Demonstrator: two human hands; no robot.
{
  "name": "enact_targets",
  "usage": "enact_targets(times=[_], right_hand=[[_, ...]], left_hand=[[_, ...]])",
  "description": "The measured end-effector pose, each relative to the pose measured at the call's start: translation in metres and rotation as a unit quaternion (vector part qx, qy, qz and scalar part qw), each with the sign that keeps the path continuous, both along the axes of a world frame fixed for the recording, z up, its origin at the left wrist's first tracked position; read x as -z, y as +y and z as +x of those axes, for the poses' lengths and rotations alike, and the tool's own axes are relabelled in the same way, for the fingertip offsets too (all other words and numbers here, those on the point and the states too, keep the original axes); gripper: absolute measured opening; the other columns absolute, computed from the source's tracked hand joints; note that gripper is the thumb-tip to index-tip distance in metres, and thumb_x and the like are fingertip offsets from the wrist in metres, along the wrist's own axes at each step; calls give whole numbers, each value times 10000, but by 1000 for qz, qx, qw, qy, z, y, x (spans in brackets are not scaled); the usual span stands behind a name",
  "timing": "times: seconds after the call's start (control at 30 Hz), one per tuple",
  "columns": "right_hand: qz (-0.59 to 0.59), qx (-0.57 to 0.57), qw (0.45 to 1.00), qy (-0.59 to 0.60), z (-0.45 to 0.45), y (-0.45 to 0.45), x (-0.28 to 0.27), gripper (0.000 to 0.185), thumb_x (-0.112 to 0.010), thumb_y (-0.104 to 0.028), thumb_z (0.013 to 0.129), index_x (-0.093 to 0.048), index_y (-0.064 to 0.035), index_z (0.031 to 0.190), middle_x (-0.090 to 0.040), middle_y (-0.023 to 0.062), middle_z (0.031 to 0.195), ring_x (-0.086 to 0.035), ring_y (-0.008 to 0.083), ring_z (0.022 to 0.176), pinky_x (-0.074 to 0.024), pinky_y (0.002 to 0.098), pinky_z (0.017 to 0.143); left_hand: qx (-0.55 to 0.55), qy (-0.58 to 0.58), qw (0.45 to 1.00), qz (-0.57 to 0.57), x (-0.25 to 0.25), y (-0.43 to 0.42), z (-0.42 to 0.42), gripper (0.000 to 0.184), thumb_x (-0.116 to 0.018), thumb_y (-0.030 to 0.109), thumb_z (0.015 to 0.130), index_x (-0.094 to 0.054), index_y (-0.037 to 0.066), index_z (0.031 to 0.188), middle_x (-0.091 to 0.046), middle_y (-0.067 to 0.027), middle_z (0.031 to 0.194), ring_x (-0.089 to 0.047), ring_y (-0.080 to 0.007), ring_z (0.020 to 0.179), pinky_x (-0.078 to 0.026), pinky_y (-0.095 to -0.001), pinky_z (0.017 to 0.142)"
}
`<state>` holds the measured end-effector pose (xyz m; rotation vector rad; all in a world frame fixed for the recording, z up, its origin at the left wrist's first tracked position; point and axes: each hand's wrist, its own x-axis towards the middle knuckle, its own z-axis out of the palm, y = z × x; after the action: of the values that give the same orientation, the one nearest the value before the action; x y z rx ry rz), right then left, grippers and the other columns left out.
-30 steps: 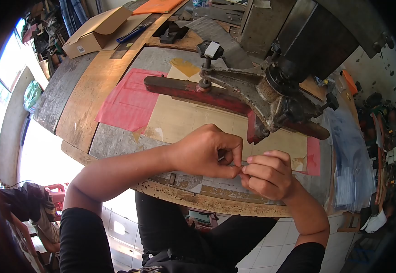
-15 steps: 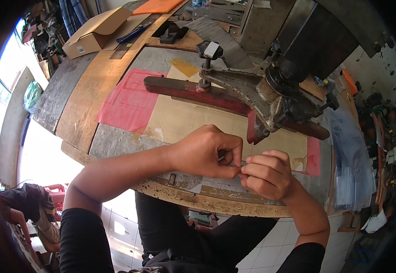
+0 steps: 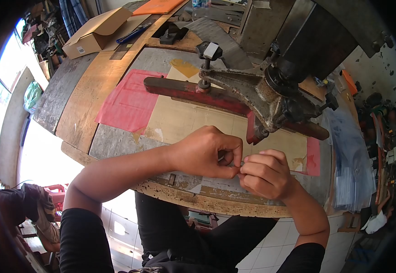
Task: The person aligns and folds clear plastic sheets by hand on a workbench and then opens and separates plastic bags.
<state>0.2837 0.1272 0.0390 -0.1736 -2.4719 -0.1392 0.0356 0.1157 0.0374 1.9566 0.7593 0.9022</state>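
My left hand [image 3: 209,152] is closed in a pinch, thumb against forefinger, over the front of the worktable. Right beside it, my right hand [image 3: 266,175] has its fingers curled, and the fingertips of both hands meet. Whatever they pinch is too small or too hidden to name. Beyond the hands lies a tan board [image 3: 193,120] on a pinkish-red sheet [image 3: 127,102]. A machine head with a long red and black bar [image 3: 195,96] stands over the board, just past my hands.
The dark machine column [image 3: 316,36] rises at the back right. An open cardboard box [image 3: 95,34] and a blue cutter knife [image 3: 134,34] sit at the back left. Clear plastic sheets [image 3: 352,159] hang over the right side. The table's worn wooden edge [image 3: 193,200] runs above my lap.
My right hand's fingers have shifted very slightly against the left fingertips. All else looks the same.
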Motion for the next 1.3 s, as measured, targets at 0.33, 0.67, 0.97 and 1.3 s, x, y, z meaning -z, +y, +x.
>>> enact_targets(times=[0.33, 0.67, 0.97, 1.3], right_hand=[[3, 0, 1000, 3, 0, 1, 0, 122, -722, -132, 834, -626, -168, 900, -688, -48, 1032, -677, 136, 1018, -486, 356, 970], [0, 0, 999, 33, 2, 1, 2, 201, -770, -106, 818, -631, -178, 943, -677, -60, 1025, -675, 150, 1030, -496, 357, 958], [35, 46, 995, 84, 4, -3, -1, 333, -836, -128, 845, -603, -216, 1066, -712, -69, 1122, -675, 162, 1100, -454, 375, 991], [69, 70, 994, 46, 4, -6, -9, 169, -811, -190, 901, -714, -228, 1035, -768, -108, 1226, -653, 127, 1221, -425, 326, 1018]], left_hand=[[6, 2, 1000, -4, -1, 1, 0, 120, -793, 116, 774, -703, 83, 846, -651, -15, 613, -658, -160, 553, -508, -307, 559], [7, -26, 999, -22, -5, 0, -1, 121, -808, 66, 865, -689, 53, 880, -630, 37, 637, -545, -32, 564, -403, -243, 523], [57, -194, 955, -217, -2, 5, 1, 173, -784, 116, 971, -626, 51, 1002, -631, 52, 772, -550, -16, 702, -399, -219, 622], [71, -198, 939, -274, -7, 8, -7, 146, -720, 149, 1003, -642, 32, 1041, -681, 0, 859, -622, -56, 741, -465, -220, 650]])
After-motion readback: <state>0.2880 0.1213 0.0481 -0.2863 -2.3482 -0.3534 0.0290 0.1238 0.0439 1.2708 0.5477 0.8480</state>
